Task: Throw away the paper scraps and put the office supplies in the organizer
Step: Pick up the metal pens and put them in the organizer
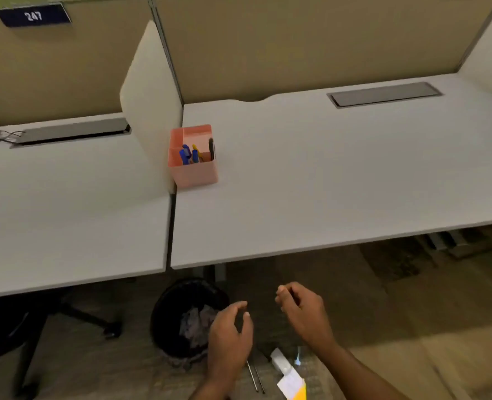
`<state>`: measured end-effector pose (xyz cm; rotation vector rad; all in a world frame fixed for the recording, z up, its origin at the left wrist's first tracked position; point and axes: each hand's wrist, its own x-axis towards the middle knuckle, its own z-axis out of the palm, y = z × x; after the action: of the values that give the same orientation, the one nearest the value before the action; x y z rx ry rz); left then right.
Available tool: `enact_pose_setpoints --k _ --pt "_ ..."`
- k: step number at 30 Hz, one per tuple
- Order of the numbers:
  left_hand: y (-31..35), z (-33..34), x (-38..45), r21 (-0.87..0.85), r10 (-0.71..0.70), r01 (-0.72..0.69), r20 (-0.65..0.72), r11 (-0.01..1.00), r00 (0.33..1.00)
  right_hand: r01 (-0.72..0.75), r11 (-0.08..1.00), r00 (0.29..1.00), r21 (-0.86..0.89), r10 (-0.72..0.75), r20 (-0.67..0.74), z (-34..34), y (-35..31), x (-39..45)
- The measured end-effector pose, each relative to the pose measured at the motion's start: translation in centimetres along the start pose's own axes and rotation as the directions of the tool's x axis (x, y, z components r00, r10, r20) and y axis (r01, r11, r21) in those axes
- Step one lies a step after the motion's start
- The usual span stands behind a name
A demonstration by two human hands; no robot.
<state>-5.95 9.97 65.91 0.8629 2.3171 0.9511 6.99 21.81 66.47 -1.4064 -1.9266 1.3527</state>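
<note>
A pink organizer [194, 173] stands on the white desk [325, 180] against the side divider, with blue, yellow and dark pens upright inside it. On the floor below the desk's front edge sits a black waste bin [164, 316] holding crumpled paper scraps [194, 324]. My left hand [230, 333] hovers just right of the bin's rim, fingers loosely curled and holding nothing. My right hand [302, 310] is in front of the desk edge, fingers curled, with nothing visible in it.
A badge with a white and yellow card [289, 379] and thin cords hangs below my hands. A black office chair base [31, 336] stands under the left desk. A grey cable hatch [383, 94] is set in the desk's back. A "247" sign [33, 15] hangs on the partition.
</note>
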Motion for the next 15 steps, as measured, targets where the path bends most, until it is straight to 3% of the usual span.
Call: enact_pose_setpoints --k 7,15 --pt "-2.0 7.5 -11.2 0.120 -0.116 0.094 0.194 0.988 0.974 -0.186 0.983 0.983 -0.005 0.186 0.003 -5.1 9.5 -7.1" --pt "-10.8 13.9 -11.9 0.156 -0.248 0.201 0.403 0.967 0.881 -0.401 0.916 0.916 -0.004 0.400 -0.035 -1.8 21.0 -11.2"
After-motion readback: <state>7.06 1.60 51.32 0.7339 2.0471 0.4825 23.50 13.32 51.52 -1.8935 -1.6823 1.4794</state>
